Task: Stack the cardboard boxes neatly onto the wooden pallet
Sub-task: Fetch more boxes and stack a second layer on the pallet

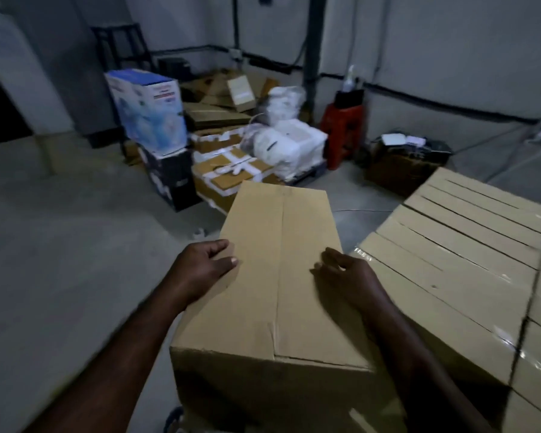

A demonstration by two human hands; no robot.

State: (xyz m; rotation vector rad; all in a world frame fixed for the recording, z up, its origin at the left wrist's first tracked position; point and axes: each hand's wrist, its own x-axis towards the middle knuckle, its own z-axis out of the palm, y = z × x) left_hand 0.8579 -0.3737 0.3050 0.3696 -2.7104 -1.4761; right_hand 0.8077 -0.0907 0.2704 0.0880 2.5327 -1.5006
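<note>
Two hands clasp one box (275,276) at mid-length: left hand (200,270) curled on its left edge, right hand (347,273) on its right. Long axis points away; stack (469,245) lies just right, nearer the right hand.

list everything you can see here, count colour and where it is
held cardboard box: 1, brown, centre foreground, between both hands
stacked cardboard boxes: several, brown, packed in rows at right; pallet beneath not visible
printed carton: 1, blue and white, back left, on a black carton
taped cartons: several, brown with white tape, centre back
wrapped bundles: a few, white, behind the taped cartons
stool: 1, red, by the back wall
flattened cardboard: pile, brown, back corner
floor: grey concrete
left hand: on the box's left edge
right hand: on the box's right edge
</note>
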